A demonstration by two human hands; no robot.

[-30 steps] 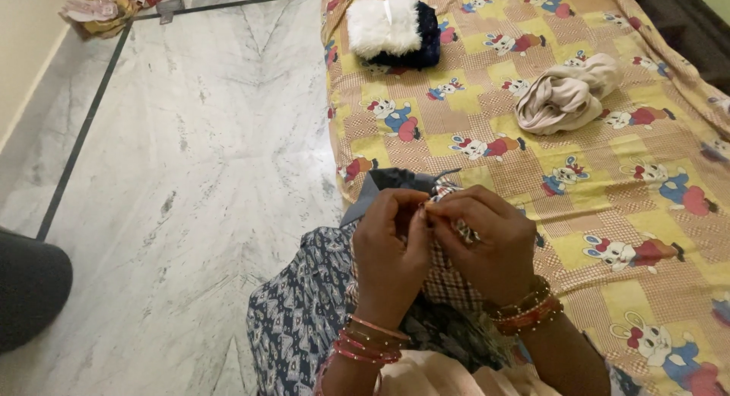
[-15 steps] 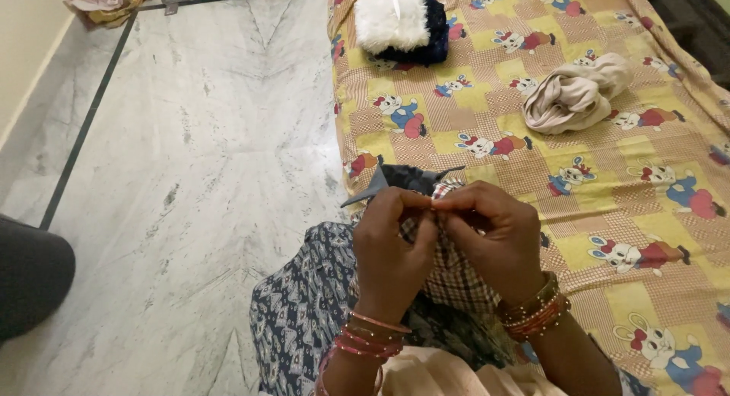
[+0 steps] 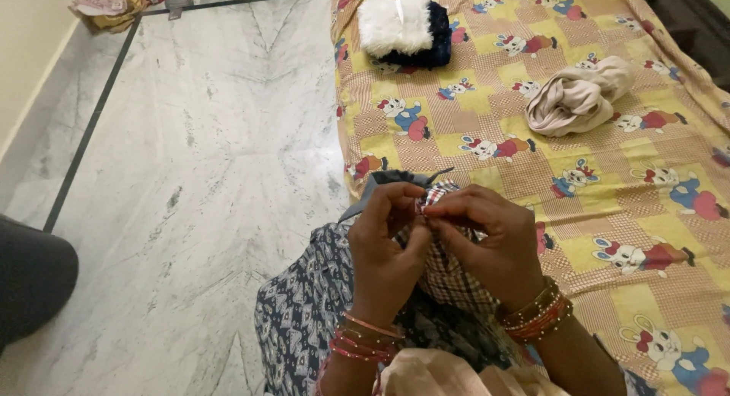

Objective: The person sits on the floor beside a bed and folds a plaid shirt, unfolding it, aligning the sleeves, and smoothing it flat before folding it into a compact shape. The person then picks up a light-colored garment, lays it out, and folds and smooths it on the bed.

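Checked cloth (image 3: 449, 270) pinched by left hand (image 3: 388, 248), right hand (image 3: 494, 244); fingertips hide its edge.

**What the view hides or cuts off**

The small checked red-and-white cloth piece (image 3: 437, 194) shows only a bunched tip at twelve o'clock of the hands; the left hand (image 3: 388, 248) and right hand (image 3: 494, 244) cover the rest, so its shape and whatever the fingertips pinch cannot be told. Both forearms run out at the bottom edge. At nine o'clock a dark grey rounded shape (image 3: 34, 286) is cut by the left edge, unidentifiable. At eleven o'clock a heap of pink and yellow rags (image 3: 114, 1) is clipped by the top edge, too small to sort. The yellow cartoon-print bedsheet (image 3: 608, 191) runs off the right side.
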